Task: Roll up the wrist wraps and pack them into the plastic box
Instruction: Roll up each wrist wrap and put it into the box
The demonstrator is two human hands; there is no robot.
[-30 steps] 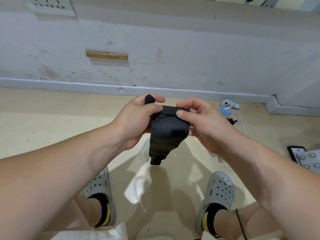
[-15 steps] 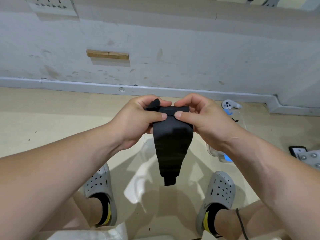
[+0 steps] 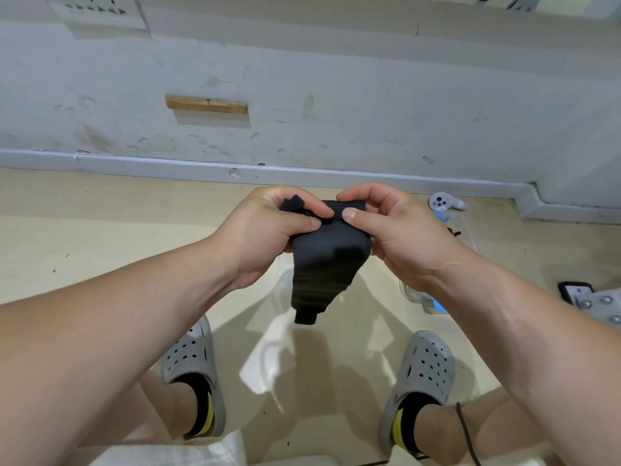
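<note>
Fingers of left hand (image 3: 268, 230) and right hand (image 3: 400, 230) pinch the wrap's (image 3: 324, 270) top at frame centre; box (image 3: 470, 237) right, partly hidden.

Grey perforated clogs (image 3: 193, 354), black socks (image 3: 196, 396) with yellow stripes, pale shorts (image 3: 161, 452).

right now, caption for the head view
Left hand and right hand pinch a black fabric wrist wrap, tail hanging.

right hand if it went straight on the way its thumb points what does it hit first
Most likely the left hand, whose thumb tip sits just ahead on the wrist wrap that the right hand pinches; depth is unclear.
</note>
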